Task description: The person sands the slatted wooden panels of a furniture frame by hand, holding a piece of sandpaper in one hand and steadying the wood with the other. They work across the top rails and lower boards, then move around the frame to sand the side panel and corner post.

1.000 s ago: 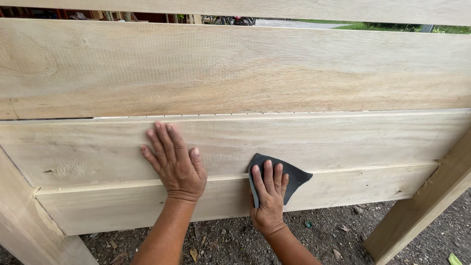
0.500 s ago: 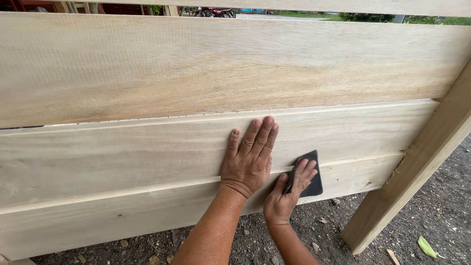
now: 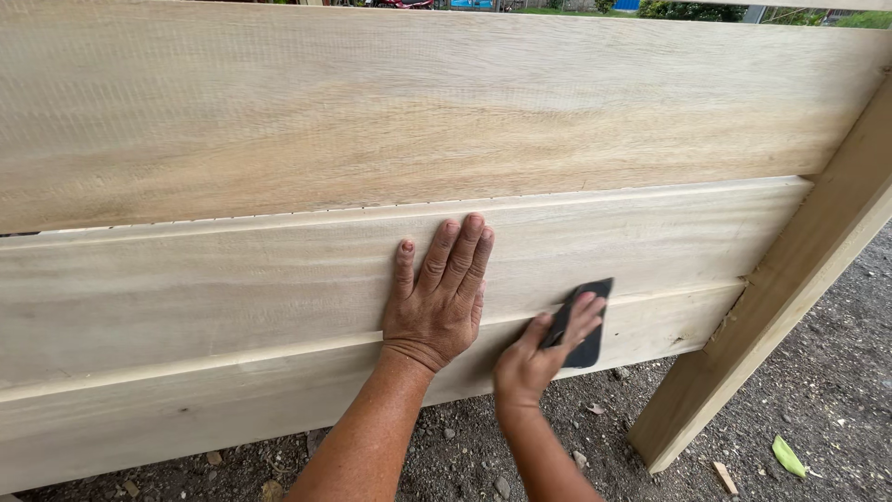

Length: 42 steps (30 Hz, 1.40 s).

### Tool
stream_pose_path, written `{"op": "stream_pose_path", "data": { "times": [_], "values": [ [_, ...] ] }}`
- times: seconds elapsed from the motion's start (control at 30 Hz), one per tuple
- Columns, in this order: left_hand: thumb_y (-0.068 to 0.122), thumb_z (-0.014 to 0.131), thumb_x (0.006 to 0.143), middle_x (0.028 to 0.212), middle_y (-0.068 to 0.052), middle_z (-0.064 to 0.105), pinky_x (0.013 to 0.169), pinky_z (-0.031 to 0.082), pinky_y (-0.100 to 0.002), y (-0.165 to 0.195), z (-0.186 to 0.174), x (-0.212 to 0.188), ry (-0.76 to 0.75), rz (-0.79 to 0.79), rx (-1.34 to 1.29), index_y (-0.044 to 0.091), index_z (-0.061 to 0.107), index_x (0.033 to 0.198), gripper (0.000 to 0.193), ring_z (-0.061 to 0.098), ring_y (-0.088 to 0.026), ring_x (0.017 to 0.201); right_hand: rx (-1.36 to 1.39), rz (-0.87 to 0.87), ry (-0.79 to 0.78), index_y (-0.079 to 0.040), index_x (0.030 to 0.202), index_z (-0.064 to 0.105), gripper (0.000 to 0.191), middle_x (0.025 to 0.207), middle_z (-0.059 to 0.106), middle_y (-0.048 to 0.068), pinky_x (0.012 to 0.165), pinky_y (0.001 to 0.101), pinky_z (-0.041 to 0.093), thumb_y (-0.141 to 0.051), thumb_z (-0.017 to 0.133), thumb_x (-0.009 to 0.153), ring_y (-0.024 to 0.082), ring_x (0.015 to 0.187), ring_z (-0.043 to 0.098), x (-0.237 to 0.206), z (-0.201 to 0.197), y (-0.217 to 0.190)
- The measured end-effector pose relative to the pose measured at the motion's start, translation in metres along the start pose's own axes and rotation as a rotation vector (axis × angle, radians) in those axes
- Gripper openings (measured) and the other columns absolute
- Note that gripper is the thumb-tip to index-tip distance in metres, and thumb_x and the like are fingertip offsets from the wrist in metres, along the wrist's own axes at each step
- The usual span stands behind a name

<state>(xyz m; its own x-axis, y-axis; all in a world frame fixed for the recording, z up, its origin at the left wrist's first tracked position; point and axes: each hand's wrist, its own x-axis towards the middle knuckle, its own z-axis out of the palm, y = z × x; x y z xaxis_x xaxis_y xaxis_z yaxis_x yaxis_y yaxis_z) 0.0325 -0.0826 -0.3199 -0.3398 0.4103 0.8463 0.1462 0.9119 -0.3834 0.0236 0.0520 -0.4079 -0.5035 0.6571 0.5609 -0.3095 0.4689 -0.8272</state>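
sandpaper [image 3: 587, 327] lies half hidden under the right hand [image 3: 537, 358] on the plank [image 3: 232, 288].

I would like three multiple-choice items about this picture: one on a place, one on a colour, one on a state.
1. Where does the left hand lie?
A. on the middle plank
B. on the gravel
C. on the slanted post

2. What colour is the sandpaper?
A. yellow
B. dark grey
C. red

3. How is the left hand?
A. clenched in a fist
B. holding a tool
C. flat, fingers stretched

Answers:
1 A: its palm rests on the middle plank, above the seam.
2 B: the sheet under the right hand looks dark grey.
3 C: the fingers lie straight on the wood and hold nothing.
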Motion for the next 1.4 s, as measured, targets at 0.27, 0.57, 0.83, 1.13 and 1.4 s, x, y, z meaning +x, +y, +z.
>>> {"op": "stream_pose_path", "data": {
  "times": [0.27, 0.57, 0.83, 1.13, 1.4],
  "values": [
    [0.035, 0.04, 0.109, 0.176, -0.003, 0.001, 0.13, -0.007, -0.054, 0.001, 0.001, 0.002, -0.005, 0.008, 0.016, 0.016, 0.015, 0.17, 0.069, 0.0, -0.023, 0.162, 0.158, 0.08, 0.072, -0.011, 0.165, 0.014, 0.064, 0.173, 0.005, 0.016, 0.128, 0.0465, 0.011, -0.033, 0.033, 0.108, 0.039, 0.158, 0.005, 0.075, -0.032, 0.038],
    [0.035, 0.04, 0.108, 0.176, -0.004, 0.003, 0.129, -0.006, -0.055, 0.001, -0.003, 0.001, 0.012, -0.005, -0.008, 0.015, 0.017, 0.17, 0.07, 0.002, -0.023, 0.162, -0.143, 0.204, 0.042, -0.003, 0.163, 0.007, 0.066, 0.17, 0.001, 0.027, 0.126, 0.0511, 0.009, -0.034, 0.037, 0.112, 0.045, 0.156, 0.006, 0.036, -0.004, 0.009],
    [0.035, 0.04, 0.109, 0.176, -0.004, 0.0, 0.13, -0.006, -0.054, -0.003, -0.003, -0.001, -0.011, 0.024, -0.013, 0.015, 0.014, 0.17, 0.07, 0.0, -0.023, 0.162, 0.118, 0.504, 0.133, -0.011, 0.164, 0.0, 0.072, 0.166, 0.023, 0.022, 0.123, 0.0488, 0.03, -0.035, 0.038, 0.108, 0.04, 0.15, 0.033, 0.101, -0.038, 0.002],
    [0.035, 0.041, 0.108, 0.176, -0.005, 0.001, 0.129, -0.006, -0.055, -0.002, -0.003, 0.0, -0.019, 0.024, 0.026, 0.014, 0.015, 0.17, 0.07, 0.0, -0.024, 0.161, -0.113, -0.047, -0.014, -0.011, 0.167, 0.008, 0.067, 0.174, 0.0, 0.018, 0.128, 0.0531, 0.003, -0.03, 0.036, 0.109, 0.041, 0.16, -0.004, 0.019, -0.011, 0.02],
    [0.035, 0.041, 0.107, 0.176, -0.004, 0.002, 0.129, -0.005, -0.055, -0.001, -0.001, 0.001, -0.015, 0.021, 0.015, 0.016, 0.016, 0.17, 0.07, 0.0, -0.024, 0.161, 0.278, 0.16, 0.239, -0.015, 0.164, 0.021, 0.062, 0.17, 0.031, 0.012, 0.129, 0.0382, 0.028, -0.023, 0.039, 0.105, 0.031, 0.155, 0.037, 0.174, -0.072, 0.06]
  ]
}}
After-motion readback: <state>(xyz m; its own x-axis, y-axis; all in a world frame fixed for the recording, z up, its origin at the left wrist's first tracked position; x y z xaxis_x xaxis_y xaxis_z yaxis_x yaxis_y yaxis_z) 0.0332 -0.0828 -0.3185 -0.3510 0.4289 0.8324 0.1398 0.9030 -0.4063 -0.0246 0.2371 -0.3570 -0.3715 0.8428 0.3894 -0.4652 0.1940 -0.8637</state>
